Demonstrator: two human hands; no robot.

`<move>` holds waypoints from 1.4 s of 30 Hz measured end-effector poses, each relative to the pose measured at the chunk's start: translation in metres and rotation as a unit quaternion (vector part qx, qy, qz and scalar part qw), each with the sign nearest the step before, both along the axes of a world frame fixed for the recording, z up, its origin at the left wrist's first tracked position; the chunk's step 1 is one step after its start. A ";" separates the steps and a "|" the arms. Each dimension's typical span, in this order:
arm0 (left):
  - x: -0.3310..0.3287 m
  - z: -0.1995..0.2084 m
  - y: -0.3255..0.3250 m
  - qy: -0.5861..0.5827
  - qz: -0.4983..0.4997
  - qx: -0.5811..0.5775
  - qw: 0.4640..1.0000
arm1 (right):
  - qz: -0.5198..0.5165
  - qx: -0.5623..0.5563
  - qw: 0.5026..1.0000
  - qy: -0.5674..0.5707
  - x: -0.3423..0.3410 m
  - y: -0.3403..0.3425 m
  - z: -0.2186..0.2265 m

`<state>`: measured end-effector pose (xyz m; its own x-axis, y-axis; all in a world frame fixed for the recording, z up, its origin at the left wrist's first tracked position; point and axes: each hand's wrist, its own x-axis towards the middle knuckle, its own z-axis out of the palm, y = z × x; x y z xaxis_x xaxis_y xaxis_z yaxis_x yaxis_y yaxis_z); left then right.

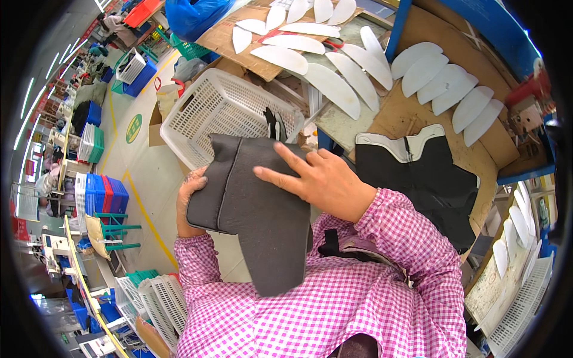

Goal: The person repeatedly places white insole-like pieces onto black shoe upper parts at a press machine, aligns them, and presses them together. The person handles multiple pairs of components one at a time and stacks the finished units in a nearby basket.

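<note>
A dark grey, leather-like boot upper (262,203) with a raised seam hangs in front of my chest. My left hand (192,197) grips its left edge, the fingers partly hidden behind it. Over its upper right part lies my right hand (319,179), index and middle fingers stretched out and spread, the others curled. Those fingertips are at the upper's face; whether they press on it I cannot tell. To the right, black pieces with white-edged tops (418,173) lie flat on the cardboard-covered table (394,116).
A white perforated basket (209,113) with a few dark pieces stands beyond my left hand. White curved pieces (334,89) lie in rows on the table, several more (447,83) by its blue frame (400,27). Stacked blue crates (107,194) stand across the floor at left.
</note>
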<state>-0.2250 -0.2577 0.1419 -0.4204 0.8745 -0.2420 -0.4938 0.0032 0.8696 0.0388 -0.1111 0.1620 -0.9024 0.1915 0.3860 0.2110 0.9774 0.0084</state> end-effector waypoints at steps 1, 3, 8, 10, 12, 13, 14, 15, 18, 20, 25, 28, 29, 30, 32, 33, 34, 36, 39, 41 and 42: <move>-0.014 0.000 -0.001 0.009 -0.031 -0.009 0.999 | -0.012 -0.015 1.000 -0.013 -0.003 0.000 -0.001; -0.044 -0.002 -0.004 0.087 0.060 -0.049 0.993 | -0.024 -0.120 0.992 -0.012 0.003 0.002 -0.002; -0.154 -0.029 0.052 0.390 0.029 -0.100 0.915 | -0.114 -0.239 0.964 -0.032 0.055 0.002 0.001; -0.181 -0.066 0.092 0.593 0.047 -0.152 0.789 | -0.130 -0.250 0.959 -0.010 0.075 -0.004 0.001; -0.190 -0.111 0.128 0.734 0.072 -0.222 0.638 | -0.150 -0.263 0.953 -0.001 0.092 -0.013 -0.001; -0.190 -0.133 0.143 0.761 0.046 -0.264 0.590 | -0.161 -0.272 0.949 -0.003 0.100 -0.019 -0.001; -0.185 -0.157 0.154 0.744 -0.021 -0.329 0.582 | -0.171 -0.279 0.945 0.006 0.109 -0.024 -0.002; -0.176 -0.182 0.159 0.748 -0.060 -0.339 0.568 | -0.182 -0.284 0.941 -0.009 0.116 -0.030 -0.002; -0.143 -0.256 0.158 0.705 -0.229 -0.323 0.589 | -0.216 -0.311 0.925 -0.014 0.136 -0.041 -0.005; -0.128 -0.296 0.146 0.673 -0.283 -0.313 0.607 | -0.234 -0.290 0.928 -0.012 0.148 -0.041 -0.007; -0.138 -0.314 0.147 0.646 -0.339 -0.289 0.620 | -0.265 -0.256 0.929 0.034 0.170 -0.030 -0.012; -0.133 -0.255 0.155 0.645 -0.261 -0.231 0.681 | -0.314 -0.193 0.928 0.056 0.193 -0.015 -0.018; -0.121 -0.229 0.155 0.563 -0.222 -0.225 0.764 | -0.329 -0.157 0.928 0.078 0.202 -0.009 -0.020; -0.107 -0.201 0.156 0.492 -0.215 -0.203 0.819 | -0.369 -0.137 0.916 0.073 0.212 -0.004 -0.023; -0.067 -0.147 0.143 0.381 -0.243 -0.175 0.875 | -0.434 -0.098 0.892 0.083 0.230 0.008 -0.032; -0.044 -0.124 0.138 0.325 -0.272 -0.124 0.897 | -0.439 -0.086 0.891 0.076 0.237 0.016 -0.039; -0.023 -0.103 0.134 0.321 -0.286 -0.137 0.892 | -0.441 -0.074 0.891 0.070 0.240 0.025 -0.046; 0.016 -0.072 0.128 0.275 -0.343 -0.095 0.893 | -0.455 -0.063 0.886 0.061 0.245 0.047 -0.060; 0.066 -0.049 0.121 0.274 -0.353 -0.075 0.891 | -0.507 -0.125 0.853 0.030 0.249 0.084 -0.075; 0.091 -0.040 0.116 0.292 -0.375 -0.045 0.879 | -0.557 -0.242 0.794 -0.015 0.248 0.106 -0.078; 0.103 -0.036 0.112 0.294 -0.381 -0.033 0.876 | -0.549 -0.245 0.799 -0.008 0.246 0.111 -0.078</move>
